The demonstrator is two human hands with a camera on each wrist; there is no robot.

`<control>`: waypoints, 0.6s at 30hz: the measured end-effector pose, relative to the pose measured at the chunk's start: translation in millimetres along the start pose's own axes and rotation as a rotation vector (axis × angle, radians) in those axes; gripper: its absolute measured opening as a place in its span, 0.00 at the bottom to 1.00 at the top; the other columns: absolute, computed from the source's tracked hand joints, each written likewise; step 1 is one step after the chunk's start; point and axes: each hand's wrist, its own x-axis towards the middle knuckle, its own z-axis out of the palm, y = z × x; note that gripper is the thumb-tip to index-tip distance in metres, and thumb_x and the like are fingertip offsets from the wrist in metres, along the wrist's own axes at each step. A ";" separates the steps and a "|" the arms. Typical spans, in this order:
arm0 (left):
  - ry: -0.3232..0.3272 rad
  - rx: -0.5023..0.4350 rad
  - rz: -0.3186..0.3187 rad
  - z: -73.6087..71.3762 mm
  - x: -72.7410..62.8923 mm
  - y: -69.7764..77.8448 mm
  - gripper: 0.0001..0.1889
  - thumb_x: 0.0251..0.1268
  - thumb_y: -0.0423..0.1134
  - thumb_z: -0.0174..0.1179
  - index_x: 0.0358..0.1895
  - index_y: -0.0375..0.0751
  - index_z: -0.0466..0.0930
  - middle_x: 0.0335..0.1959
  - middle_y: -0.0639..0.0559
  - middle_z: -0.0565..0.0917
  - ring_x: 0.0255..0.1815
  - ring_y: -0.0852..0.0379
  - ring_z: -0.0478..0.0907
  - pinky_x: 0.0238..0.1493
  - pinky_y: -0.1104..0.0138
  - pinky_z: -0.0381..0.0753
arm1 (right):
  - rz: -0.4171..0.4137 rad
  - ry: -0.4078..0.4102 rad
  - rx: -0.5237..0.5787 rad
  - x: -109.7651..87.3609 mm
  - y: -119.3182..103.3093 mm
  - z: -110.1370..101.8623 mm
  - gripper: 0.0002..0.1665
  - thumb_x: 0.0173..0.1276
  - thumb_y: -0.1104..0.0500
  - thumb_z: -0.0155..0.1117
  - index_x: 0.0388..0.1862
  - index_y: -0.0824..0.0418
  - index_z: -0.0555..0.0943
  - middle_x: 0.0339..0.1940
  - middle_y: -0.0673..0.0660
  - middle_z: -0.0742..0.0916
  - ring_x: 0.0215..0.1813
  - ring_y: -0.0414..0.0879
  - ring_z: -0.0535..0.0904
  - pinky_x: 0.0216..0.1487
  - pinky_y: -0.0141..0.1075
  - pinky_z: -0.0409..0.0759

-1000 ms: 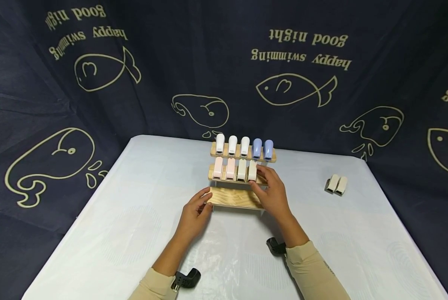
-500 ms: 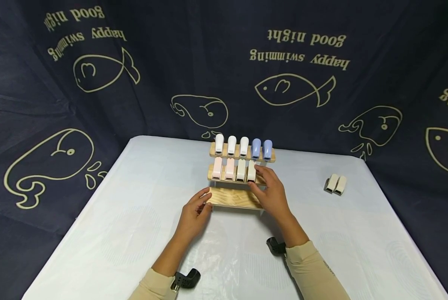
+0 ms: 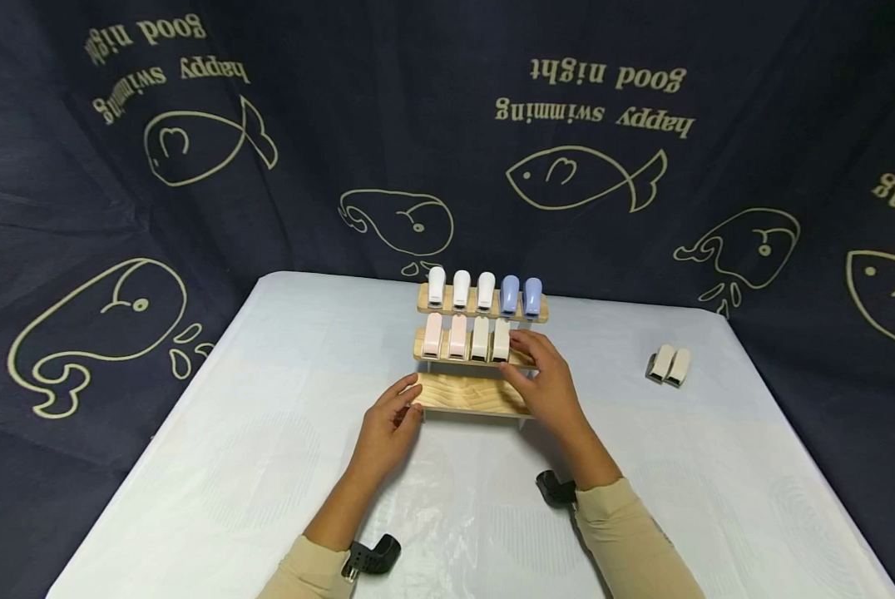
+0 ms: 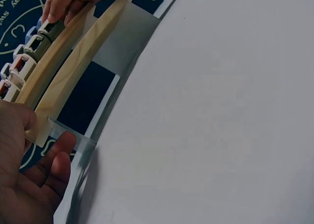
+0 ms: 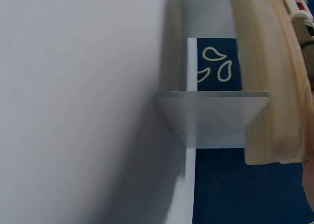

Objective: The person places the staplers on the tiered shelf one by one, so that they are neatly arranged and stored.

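A three-tier wooden display stand (image 3: 473, 395) with clear supports holds rows of mini staplers. My left hand (image 3: 384, 433) holds the left end of the bottom board, thumb and fingers around the board and its clear support (image 4: 73, 131). My right hand (image 3: 551, 387) pinches the cream mini stapler (image 3: 501, 341) at the right of the middle row, index finger behind and thumb in front. Another cream stapler (image 3: 481, 339) and two pink staplers (image 3: 444, 336) stand to its left. On the top board are three white staplers (image 3: 461, 289) and two blue staplers (image 3: 521, 297).
Two cream staplers (image 3: 668, 366) lie side by side on the white-covered table (image 3: 268, 399), off to the right. A dark curtain (image 3: 388, 100) with fish and whale drawings hangs behind the table. Each wrist wears a black band (image 3: 376, 556).
Both hands keep their places on the stand and the stapler. My right wrist has shifted very slightly right, and the head view has drifted a little.
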 end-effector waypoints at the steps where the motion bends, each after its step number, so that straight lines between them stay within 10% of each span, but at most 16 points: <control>1: -0.004 0.004 0.003 0.0 0.2 -0.6 0.17 0.68 0.26 0.60 0.59 0.27 0.79 0.66 0.45 0.75 0.37 0.54 0.84 0.38 0.71 0.83 | 0.009 -0.003 0.026 0.0 -0.5 -1.7 0.29 0.66 0.64 0.71 0.66 0.61 0.75 0.60 0.56 0.80 0.59 0.50 0.80 0.59 0.46 0.78; 18: -0.018 0.045 -0.012 -0.2 -1.1 -0.5 0.17 0.69 0.27 0.60 0.59 0.26 0.78 0.67 0.46 0.75 0.39 0.56 0.84 0.39 0.70 0.84 | 0.173 0.109 -0.042 -29.7 19.3 -95.5 0.21 0.68 0.71 0.64 0.60 0.73 0.77 0.52 0.68 0.83 0.52 0.63 0.79 0.51 0.36 0.77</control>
